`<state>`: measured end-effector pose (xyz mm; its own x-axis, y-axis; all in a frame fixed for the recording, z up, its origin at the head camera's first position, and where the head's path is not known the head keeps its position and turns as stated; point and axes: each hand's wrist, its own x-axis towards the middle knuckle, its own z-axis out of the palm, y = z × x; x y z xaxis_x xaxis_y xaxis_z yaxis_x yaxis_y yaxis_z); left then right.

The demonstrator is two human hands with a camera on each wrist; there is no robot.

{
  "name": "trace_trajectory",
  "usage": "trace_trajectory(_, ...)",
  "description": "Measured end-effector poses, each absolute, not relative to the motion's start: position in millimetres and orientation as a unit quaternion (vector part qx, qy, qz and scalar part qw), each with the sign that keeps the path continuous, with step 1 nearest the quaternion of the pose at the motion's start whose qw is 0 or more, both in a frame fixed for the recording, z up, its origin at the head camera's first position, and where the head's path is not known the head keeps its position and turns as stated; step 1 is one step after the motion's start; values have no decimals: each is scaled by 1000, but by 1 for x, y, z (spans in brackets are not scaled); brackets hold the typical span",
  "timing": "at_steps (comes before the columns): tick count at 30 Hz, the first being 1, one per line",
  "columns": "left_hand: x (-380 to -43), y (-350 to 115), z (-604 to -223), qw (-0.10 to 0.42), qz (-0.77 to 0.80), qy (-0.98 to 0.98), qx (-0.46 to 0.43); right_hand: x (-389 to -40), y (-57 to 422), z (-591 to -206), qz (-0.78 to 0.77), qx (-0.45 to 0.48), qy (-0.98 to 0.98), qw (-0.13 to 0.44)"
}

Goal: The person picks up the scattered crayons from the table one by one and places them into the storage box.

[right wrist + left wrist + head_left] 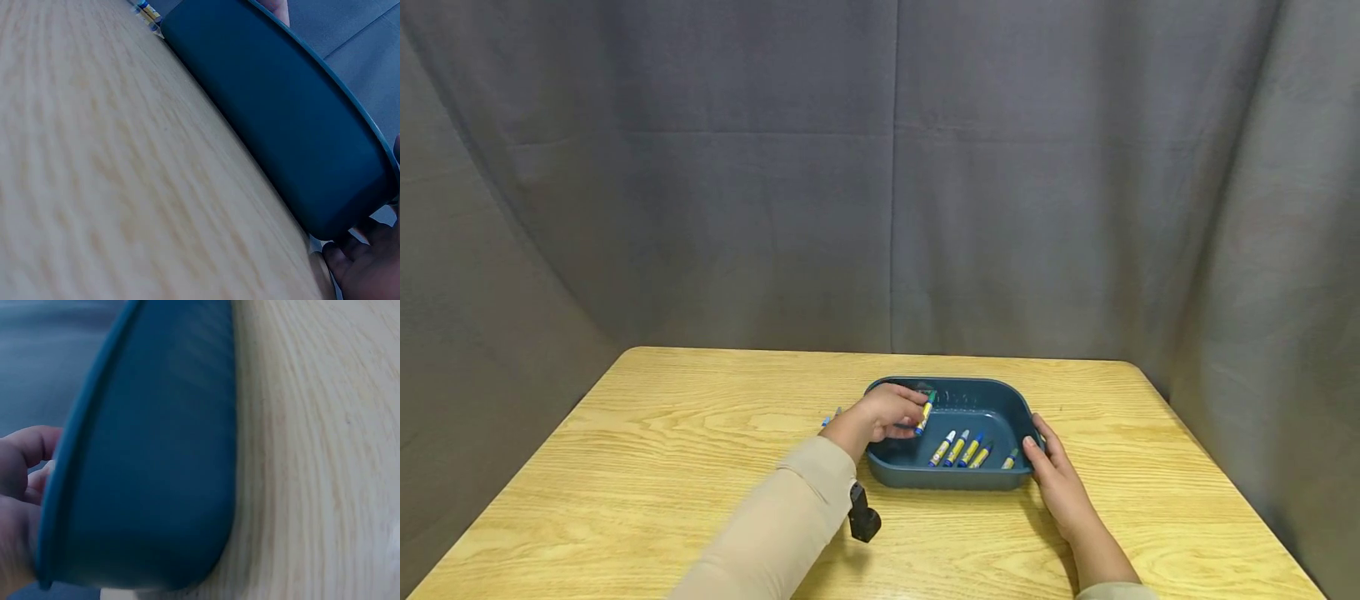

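Observation:
A dark blue plastic tray (951,478) stands on the table. Over its left part, my left hand (889,410) pinches a crayon (926,414) with a yellow wrapper and a green end. Several more yellow-wrapped crayons (967,449) lie on the tray floor near the front wall. At the tray's right end, my right hand (1058,483) grips the rim, thumb on top and fingers around the outside. The left wrist view has the tray wall (144,450) in front of part of the left hand (19,481), hiding the crayon. In the right wrist view, the right hand (372,259) touches the tray's corner.
Left of the tray, partly behind the left wrist, lie a few crayons (829,419), also seen in the right wrist view (149,14). The wooden table (647,467) extends on both sides. Grey curtains (760,183) hang behind it. A small black device (862,517) hangs from the left wrist.

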<state>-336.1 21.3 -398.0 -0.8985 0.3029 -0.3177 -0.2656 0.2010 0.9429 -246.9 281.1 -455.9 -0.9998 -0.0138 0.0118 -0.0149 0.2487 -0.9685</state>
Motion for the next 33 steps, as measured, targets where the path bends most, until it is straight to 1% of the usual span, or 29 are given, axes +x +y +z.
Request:
trace_trajectory(9, -337, 39, -409, 228, 617, 753, -15, -246, 280, -455, 615, 5, -788, -3)
trace_trajectory(15, -334, 47, -415, 213, 590, 778, -25, -246, 280, -454, 617, 8, -787, -1)
trace_trajectory(28, -333, 56, -419, 179, 498, 848, 6, -245, 280, -454, 620, 10, -785, 4)
trace_trajectory(33, -335, 59, -420, 171, 471, 865, 3, -245, 281, -455, 620, 11, -784, 2)
